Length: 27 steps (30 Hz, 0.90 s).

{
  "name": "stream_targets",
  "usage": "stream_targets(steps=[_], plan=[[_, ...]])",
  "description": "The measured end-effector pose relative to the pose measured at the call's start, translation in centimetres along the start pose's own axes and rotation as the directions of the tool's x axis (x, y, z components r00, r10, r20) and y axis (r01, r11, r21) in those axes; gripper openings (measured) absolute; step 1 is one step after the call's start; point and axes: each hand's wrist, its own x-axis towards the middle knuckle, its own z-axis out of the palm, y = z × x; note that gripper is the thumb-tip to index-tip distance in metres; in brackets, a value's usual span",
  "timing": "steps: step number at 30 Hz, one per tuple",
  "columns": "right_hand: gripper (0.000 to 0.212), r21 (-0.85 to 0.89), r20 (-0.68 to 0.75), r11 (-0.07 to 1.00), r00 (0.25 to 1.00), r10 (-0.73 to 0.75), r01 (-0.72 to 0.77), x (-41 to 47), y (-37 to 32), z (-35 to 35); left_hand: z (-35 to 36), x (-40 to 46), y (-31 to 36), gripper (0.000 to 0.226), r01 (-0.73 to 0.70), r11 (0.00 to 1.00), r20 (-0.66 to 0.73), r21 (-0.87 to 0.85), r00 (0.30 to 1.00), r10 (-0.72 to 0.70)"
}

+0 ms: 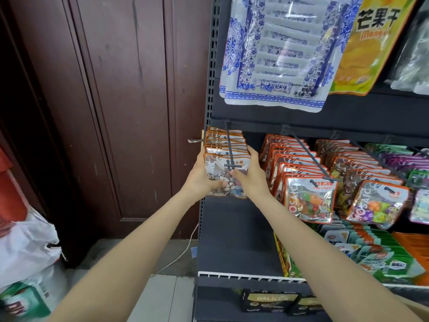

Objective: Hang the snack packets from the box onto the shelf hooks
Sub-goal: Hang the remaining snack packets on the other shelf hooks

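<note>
Gripping the front snack packet [224,175] by its side edges, the left hand [199,180] and right hand [249,175] hold it at the tip of the leftmost hook [229,147], whose long axis runs back toward the shelf's left upright [210,89].

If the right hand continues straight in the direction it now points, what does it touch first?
The right hand points up and toward the shelf back. It already grips the front packet; beyond that, it would probably meet the row of packets hanging behind on the same hook. Depth is uncertain.
</note>
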Motion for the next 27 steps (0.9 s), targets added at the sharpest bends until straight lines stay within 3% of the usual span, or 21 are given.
stream_targets(steps=[4,6,9,11,13,19,27], plan=[[0.081,0.033,0.070,0.999,0.998,0.003,-0.006,0.1,-0.7,-0.7,-0.8,-0.5,0.6,0.105,-0.035,0.999,0.044,-0.024,0.998,0.036],[0.072,0.113,0.109,0.993,0.994,0.027,-0.039,0.5,-1.4,-1.7,-1.4,-0.5,1.7,0.089,-0.023,0.991,0.037,-0.129,0.999,0.028],[0.054,0.165,0.098,0.983,0.993,0.061,-0.077,2.1,-2.4,-2.9,-2.2,0.7,3.3,0.053,-0.013,0.978,-0.087,-0.210,0.996,-0.005],[0.050,0.055,0.152,0.994,0.984,0.088,-0.098,3.0,-2.7,-3.0,-2.5,1.9,3.4,0.045,-0.001,0.997,-0.082,-0.081,0.997,-0.006],[0.048,-0.018,0.240,0.996,0.967,0.086,-0.084,3.2,-2.7,-2.5,-1.9,2.0,3.4,0.046,0.079,0.997,0.012,0.022,0.997,-0.079],[0.047,-0.155,0.309,0.988,0.948,0.072,-0.025,3.4,-1.7,-1.9,-0.9,3.0,2.8,0.047,0.032,0.956,0.028,0.293,0.999,-0.042],[0.049,-0.421,0.397,0.898,0.916,0.056,0.127,5.2,-1.9,-2.6,-2.0,3.9,3.8,0.045,-0.081,0.736,0.129,0.672,0.992,-0.009]])
